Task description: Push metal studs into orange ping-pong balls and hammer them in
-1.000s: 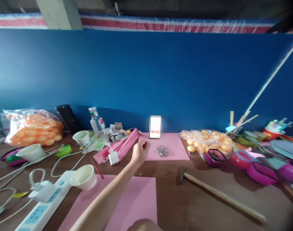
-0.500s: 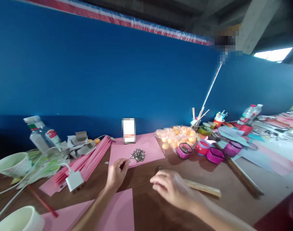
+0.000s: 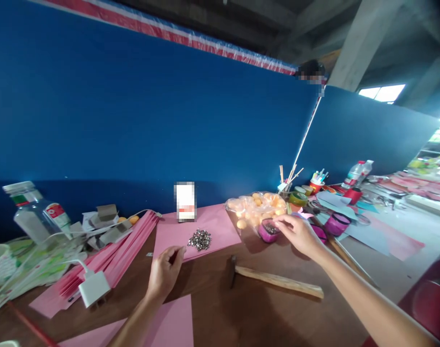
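Observation:
My left hand (image 3: 164, 272) rests on the brown table at the near edge of a pink sheet (image 3: 196, 230), fingers curled in a pinch; what they hold is too small to see. A small heap of silver metal bits (image 3: 200, 239) lies on that sheet just beyond it. My right hand (image 3: 296, 233) reaches far right, fingers spread over a small magenta container (image 3: 266, 230) beside a clear bag of orange balls (image 3: 254, 208). A hammer with a wooden handle (image 3: 278, 280) lies on the table between my hands.
A phone (image 3: 186, 201) leans against the blue wall. Pink strips (image 3: 97, 262), a white charger (image 3: 93, 288), cardboard bits and a plastic bottle (image 3: 37, 214) crowd the left. More magenta containers (image 3: 337, 223), tape rolls, paper and bottles fill the right. A pink sheet (image 3: 165, 327) lies near me.
The view has swung right. My right hand came in over the hammer, then moved up and right to the magenta container. My left hand stayed by the metal bits.

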`<move>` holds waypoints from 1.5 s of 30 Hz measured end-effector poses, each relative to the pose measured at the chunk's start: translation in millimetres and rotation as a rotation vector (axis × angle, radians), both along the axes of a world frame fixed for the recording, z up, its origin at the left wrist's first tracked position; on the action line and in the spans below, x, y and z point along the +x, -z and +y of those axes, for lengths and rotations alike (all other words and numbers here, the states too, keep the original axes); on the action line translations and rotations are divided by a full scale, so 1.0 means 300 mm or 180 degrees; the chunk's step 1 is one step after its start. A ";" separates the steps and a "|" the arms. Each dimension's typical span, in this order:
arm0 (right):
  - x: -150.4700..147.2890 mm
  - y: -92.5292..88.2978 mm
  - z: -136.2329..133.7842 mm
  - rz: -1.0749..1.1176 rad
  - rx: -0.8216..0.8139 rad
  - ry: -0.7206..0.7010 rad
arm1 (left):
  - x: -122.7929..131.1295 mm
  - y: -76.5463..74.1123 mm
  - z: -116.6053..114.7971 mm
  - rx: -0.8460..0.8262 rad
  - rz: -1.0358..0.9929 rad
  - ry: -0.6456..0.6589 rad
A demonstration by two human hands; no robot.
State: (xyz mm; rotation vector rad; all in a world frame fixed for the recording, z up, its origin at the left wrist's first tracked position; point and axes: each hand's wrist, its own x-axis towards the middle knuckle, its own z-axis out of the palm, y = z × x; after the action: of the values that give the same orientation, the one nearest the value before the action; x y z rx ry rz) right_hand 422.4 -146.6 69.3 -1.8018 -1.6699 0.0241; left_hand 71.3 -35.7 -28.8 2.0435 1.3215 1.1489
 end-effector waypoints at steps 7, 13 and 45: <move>-0.099 0.024 0.061 -0.0149 -0.0178 -0.0261 | 0.000 -0.005 -0.007 -0.0025 -0.0064 0.0003; -0.266 0.038 0.165 -0.0330 -0.0395 -0.0819 | 0.002 -0.005 -0.013 0.0008 -0.0164 -0.0012; -0.506 0.160 0.264 -0.1496 -0.0801 -0.1274 | -0.008 0.016 0.019 -0.0244 -0.0417 -0.0019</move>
State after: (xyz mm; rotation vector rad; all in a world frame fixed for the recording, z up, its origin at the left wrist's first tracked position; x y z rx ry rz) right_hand 270.5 -67.4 21.5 -1.7043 -2.4401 -0.0169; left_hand 69.0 -30.1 -33.7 1.8780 1.2884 1.1945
